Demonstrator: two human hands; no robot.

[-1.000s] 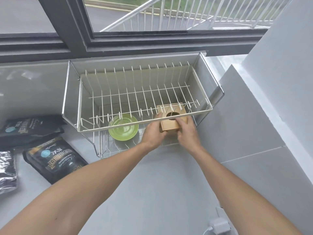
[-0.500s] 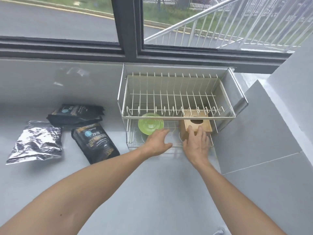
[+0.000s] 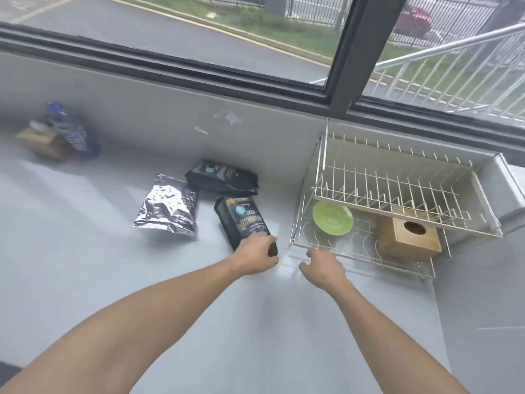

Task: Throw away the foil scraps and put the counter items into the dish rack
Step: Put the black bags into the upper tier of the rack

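A two-tier wire dish rack (image 3: pixel 397 191) stands at the right of the grey counter. On its lower tier lie a green plate (image 3: pixel 332 218) and a wooden box (image 3: pixel 409 237) with a round hole on top. Two black pouches lie left of the rack: the near black pouch (image 3: pixel 244 220) and the far black pouch (image 3: pixel 221 177). A crinkled silver foil bag (image 3: pixel 169 206) lies beside them. My left hand (image 3: pixel 255 254) closes on the near pouch's lower end. My right hand (image 3: pixel 322 265) hovers empty, fingers apart, at the rack's front left corner.
A blue-patterned bag (image 3: pixel 71 132) leans on a brown box (image 3: pixel 39 140) at the far left of the counter. A window runs along the back wall. A white tiled wall (image 3: pixel 483 322) closes off the right side.
Both hands have left the wooden box in the rack's lower tier and moved left. My left hand now grips the near black pouch. The view has swung left.
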